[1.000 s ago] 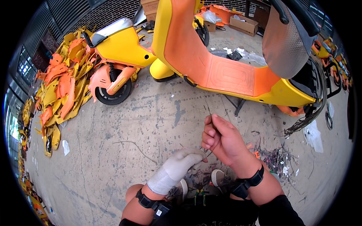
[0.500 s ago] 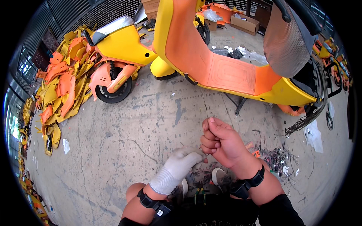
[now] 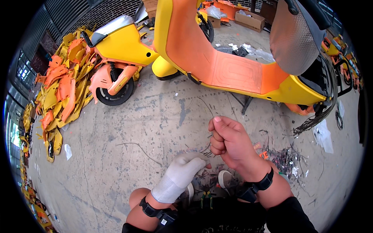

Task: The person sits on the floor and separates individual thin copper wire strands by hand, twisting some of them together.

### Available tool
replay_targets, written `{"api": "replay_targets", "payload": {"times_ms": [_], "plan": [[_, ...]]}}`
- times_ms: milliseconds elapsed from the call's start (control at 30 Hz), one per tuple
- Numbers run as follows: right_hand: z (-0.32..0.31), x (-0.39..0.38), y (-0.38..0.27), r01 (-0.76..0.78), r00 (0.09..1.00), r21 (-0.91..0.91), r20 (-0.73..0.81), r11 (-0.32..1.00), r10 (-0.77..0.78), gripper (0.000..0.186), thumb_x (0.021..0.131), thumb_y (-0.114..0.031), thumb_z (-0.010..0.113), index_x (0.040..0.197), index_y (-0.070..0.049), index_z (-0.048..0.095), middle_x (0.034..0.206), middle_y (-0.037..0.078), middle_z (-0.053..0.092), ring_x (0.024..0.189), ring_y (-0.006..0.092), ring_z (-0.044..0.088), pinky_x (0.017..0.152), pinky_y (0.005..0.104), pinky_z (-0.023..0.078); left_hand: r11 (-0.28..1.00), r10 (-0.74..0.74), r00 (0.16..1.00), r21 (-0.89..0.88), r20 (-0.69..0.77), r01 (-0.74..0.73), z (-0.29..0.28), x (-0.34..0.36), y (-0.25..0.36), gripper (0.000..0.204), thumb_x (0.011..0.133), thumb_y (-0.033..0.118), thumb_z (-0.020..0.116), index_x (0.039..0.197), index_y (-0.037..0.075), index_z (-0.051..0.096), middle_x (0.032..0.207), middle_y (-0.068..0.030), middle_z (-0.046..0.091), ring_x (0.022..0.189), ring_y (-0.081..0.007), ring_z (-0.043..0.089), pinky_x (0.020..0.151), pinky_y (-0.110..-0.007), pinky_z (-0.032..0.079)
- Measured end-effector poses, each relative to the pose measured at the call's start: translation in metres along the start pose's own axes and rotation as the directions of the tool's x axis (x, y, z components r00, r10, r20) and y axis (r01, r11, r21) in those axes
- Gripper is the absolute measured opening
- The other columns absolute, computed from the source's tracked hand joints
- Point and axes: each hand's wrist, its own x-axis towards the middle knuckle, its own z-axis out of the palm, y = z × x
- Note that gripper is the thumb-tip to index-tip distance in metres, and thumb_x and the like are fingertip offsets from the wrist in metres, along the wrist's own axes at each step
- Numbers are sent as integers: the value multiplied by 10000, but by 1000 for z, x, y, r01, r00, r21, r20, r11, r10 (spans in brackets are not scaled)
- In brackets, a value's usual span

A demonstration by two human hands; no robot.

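My right hand point(image 3: 228, 140) is bare and closed, its thumb and forefinger pinching a thin dark wire point(image 3: 206, 104). One end of the wire sticks up and bends left above the fingertips. Lower and to the left, my left hand point(image 3: 185, 167) wears a whitish glove with bare fingertips showing. Its fingers are curled closed; what they hold, if anything, is hidden. A short dark strand shows between the two hands. Another long wire point(image 3: 140, 149) lies on the floor left of the glove. Green-handled pliers point(image 3: 206, 199) lie between my shoes point(image 3: 224, 179).
A yellow and orange scooter point(image 3: 237, 75) stands ahead on the concrete floor, with a wire bundle point(image 3: 316, 120) hanging at its right end. Wire scraps point(image 3: 287, 161) litter the right side. Body panels point(image 3: 64, 85) are heaped at left beside another scooter part with a wheel point(image 3: 116, 91).
My hands have drawn a little apart. The wire's free end above my right hand has swung from nearly upright to leaning left. The view has shifted slightly.
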Motion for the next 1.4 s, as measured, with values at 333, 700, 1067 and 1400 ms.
{"api": "replay_targets", "payload": {"times_ms": [333, 700, 1067, 1400], "plan": [[-1, -2, -3, 59, 996, -37, -62, 998, -61, 266, 1025, -264, 492, 885, -39, 520, 547, -54, 313, 459, 62, 247, 454, 255, 231, 991, -40, 999, 126, -32, 44, -5, -6, 2, 227, 874, 134, 534, 904, -15, 703, 687, 15, 569, 651, -58, 485, 596, -222, 398], [-10, -1, -15, 131, 983, -21, -123, 991, -133, 264, 1021, -258, 497, 886, -32, 522, 549, -59, 271, 451, 60, 207, 448, 250, 219, 997, 18, 997, 77, -70, -12, -10, -8, -7, 206, 843, 58, 538, 926, -71, 676, 724, -29, 601, 647, -72, 511, 607, -200, 419], [-45, 3, -55, 385, 860, -78, -332, 920, -388, 247, 1001, -263, 533, 864, -59, 548, 547, -73, 268, 430, 57, 215, 410, 236, 206, 990, -3, 987, 140, -158, 25, -30, -14, 3, 228, 855, 104, 529, 896, -38, 703, 770, -44, 658, 703, -103, 553, 684, -245, 455], [-47, 10, -46, 262, 947, 113, -220, 959, -233, 189, 1022, -239, 485, 942, -71, 521, 574, -70, 236, 464, 50, 213, 424, 227, 217, 629, 418, 858, 776, -299, -36, -55, 5, 9, 260, 877, 198, 515, 941, 42, 712, 807, -171, 681, 773, -304, 677, 735, -349, 522]]}}
